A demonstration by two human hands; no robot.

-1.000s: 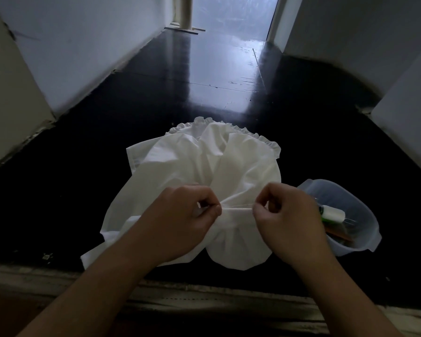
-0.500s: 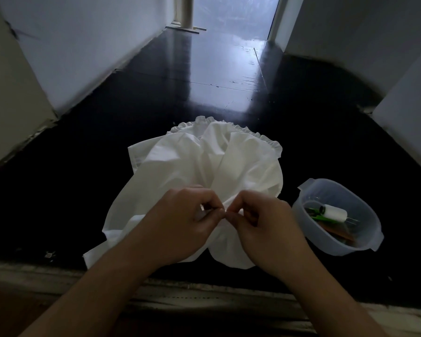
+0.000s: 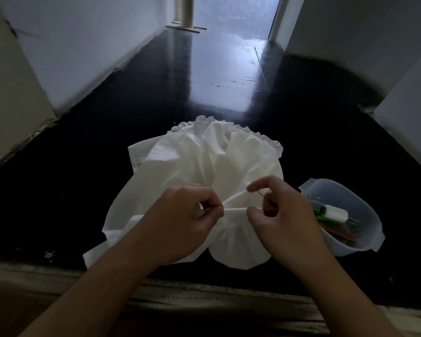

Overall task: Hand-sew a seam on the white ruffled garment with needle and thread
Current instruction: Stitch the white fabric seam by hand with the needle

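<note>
The white ruffled garment (image 3: 180,161) lies bunched on the black floor, its frilled edge at the far side. My left hand (image 3: 187,220) pinches a folded seam edge of the cloth between thumb and forefinger. My right hand (image 3: 282,215) is just to the right of it, with the thumb tip resting on the same fold. A thin dark needle (image 3: 260,192) sits pinched among the curled fingers of my right hand, above the fold. I cannot make out any thread running from it.
A translucent plastic bowl (image 3: 326,182) stands on the floor right of the garment, holding a white thread spool (image 3: 336,212) and a green item (image 3: 320,216). A pale worn step edge (image 3: 204,300) runs across the near side. White walls flank the dark floor.
My right hand met the left at the fold, then drew back to the right with the needle now showing. The left hand kept its pinch on the fold.
</note>
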